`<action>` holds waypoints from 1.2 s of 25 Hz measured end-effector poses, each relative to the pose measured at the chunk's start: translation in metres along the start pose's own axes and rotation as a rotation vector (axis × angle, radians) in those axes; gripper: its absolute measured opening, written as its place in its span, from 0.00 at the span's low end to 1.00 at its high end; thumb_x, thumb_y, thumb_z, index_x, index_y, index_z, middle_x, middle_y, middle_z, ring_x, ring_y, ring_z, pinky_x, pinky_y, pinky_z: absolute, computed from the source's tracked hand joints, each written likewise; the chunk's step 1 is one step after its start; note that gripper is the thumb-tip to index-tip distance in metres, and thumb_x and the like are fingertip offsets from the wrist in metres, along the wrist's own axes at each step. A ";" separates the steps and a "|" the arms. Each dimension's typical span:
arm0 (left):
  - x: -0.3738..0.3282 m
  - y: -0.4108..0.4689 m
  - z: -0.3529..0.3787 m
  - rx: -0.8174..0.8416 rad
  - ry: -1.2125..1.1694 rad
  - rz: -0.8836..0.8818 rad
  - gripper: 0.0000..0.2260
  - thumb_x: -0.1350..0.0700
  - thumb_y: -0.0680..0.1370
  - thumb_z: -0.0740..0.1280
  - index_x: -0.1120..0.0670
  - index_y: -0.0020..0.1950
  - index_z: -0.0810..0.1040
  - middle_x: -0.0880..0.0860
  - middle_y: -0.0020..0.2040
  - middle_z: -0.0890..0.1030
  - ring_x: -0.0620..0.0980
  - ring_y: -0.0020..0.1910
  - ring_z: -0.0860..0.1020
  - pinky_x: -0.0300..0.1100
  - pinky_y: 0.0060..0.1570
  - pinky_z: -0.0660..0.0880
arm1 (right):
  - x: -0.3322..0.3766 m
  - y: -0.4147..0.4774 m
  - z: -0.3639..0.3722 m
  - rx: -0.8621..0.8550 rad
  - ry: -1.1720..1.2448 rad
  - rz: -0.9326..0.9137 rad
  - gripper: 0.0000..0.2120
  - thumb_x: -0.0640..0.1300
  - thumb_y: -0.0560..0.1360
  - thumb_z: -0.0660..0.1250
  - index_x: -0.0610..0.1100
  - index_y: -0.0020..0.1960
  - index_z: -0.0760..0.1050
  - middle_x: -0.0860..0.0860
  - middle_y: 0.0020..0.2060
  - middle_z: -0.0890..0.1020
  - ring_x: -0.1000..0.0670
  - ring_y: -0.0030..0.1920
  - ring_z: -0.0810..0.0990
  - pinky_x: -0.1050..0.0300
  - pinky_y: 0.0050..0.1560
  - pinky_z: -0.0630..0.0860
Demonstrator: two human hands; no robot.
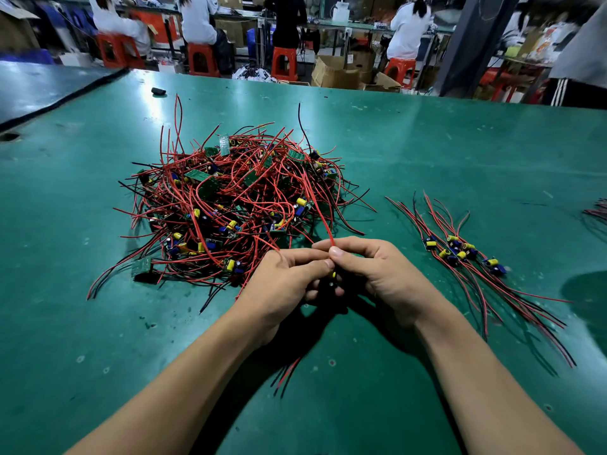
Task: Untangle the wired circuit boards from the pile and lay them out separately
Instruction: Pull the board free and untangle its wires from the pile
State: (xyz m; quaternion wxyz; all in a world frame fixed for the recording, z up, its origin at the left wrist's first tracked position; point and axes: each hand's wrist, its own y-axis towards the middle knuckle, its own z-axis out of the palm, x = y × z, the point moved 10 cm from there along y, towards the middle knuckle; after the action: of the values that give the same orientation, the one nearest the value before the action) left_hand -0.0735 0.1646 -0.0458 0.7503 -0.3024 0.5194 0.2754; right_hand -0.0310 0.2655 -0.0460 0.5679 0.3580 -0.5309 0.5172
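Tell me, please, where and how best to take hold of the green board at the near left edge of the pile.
Pinch the green board itself by its side edges, coming from the near left. It sticks out at the rim of the pile, with bare table on that side and few wires across it; pulling on wires instead would probably drag neighbours along.

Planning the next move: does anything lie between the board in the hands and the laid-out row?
Nothing visible lies on the mat between the held board and the row. The red wire pinched by the right hand crosses the pile, perhaps caught.
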 end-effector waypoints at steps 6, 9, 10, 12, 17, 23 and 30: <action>-0.001 -0.002 0.001 0.001 0.061 0.001 0.08 0.64 0.80 0.65 0.61 0.47 0.84 0.60 0.37 0.83 0.51 0.32 0.82 0.40 0.34 0.81 | 0.009 0.001 -0.007 -0.086 -0.127 -0.096 0.05 0.39 0.76 0.72 0.41 0.51 0.84 0.41 0.39 0.83 0.49 0.33 0.81 0.57 0.33 0.79; -0.002 -0.002 -0.001 -0.008 0.062 -0.002 0.08 0.65 0.79 0.65 0.62 0.46 0.84 0.60 0.37 0.83 0.52 0.31 0.82 0.40 0.33 0.81 | 0.013 -0.001 -0.010 -0.158 -0.164 -0.149 0.02 0.39 0.76 0.73 0.44 0.47 0.85 0.43 0.38 0.84 0.49 0.33 0.81 0.56 0.31 0.79; -0.002 -0.001 -0.001 -0.010 0.058 -0.004 0.08 0.65 0.79 0.65 0.63 0.45 0.84 0.60 0.36 0.83 0.52 0.31 0.82 0.40 0.32 0.81 | 0.012 -0.001 -0.010 -0.177 -0.153 -0.158 0.01 0.40 0.75 0.74 0.44 0.47 0.85 0.44 0.37 0.84 0.49 0.32 0.81 0.57 0.31 0.79; -0.003 -0.001 -0.002 -0.011 0.047 -0.013 0.08 0.66 0.79 0.65 0.66 0.46 0.83 0.60 0.36 0.83 0.52 0.30 0.82 0.40 0.32 0.81 | 0.011 -0.001 -0.011 -0.246 -0.138 -0.175 0.01 0.41 0.75 0.75 0.45 0.46 0.84 0.46 0.36 0.84 0.50 0.30 0.80 0.58 0.28 0.77; 0.000 0.001 0.001 -0.016 0.021 -0.056 0.07 0.66 0.78 0.65 0.67 0.45 0.82 0.61 0.36 0.82 0.53 0.29 0.80 0.38 0.28 0.77 | 0.024 0.003 -0.035 -0.528 -0.331 -0.318 0.05 0.45 0.73 0.76 0.49 0.40 0.83 0.50 0.43 0.84 0.56 0.39 0.81 0.56 0.46 0.77; 0.000 0.002 0.003 0.009 0.052 -0.067 0.07 0.66 0.78 0.65 0.67 0.45 0.81 0.59 0.34 0.83 0.51 0.28 0.81 0.35 0.25 0.75 | 0.029 0.000 -0.060 -0.717 -0.291 -0.393 0.05 0.46 0.71 0.77 0.51 0.39 0.82 0.52 0.42 0.85 0.56 0.43 0.81 0.59 0.51 0.74; 0.001 0.002 0.004 0.024 0.149 -0.051 0.07 0.66 0.77 0.65 0.66 0.44 0.82 0.59 0.34 0.83 0.51 0.28 0.81 0.33 0.26 0.73 | 0.028 -0.004 -0.078 -0.772 -0.131 -0.393 0.05 0.44 0.70 0.77 0.49 0.39 0.82 0.50 0.39 0.84 0.53 0.36 0.74 0.53 0.47 0.70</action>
State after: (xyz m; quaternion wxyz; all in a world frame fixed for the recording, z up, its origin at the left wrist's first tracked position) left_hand -0.0726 0.1687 -0.0457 0.7198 -0.3262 0.5693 0.2267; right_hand -0.0117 0.3453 -0.0320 0.7130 0.2457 -0.6419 0.1390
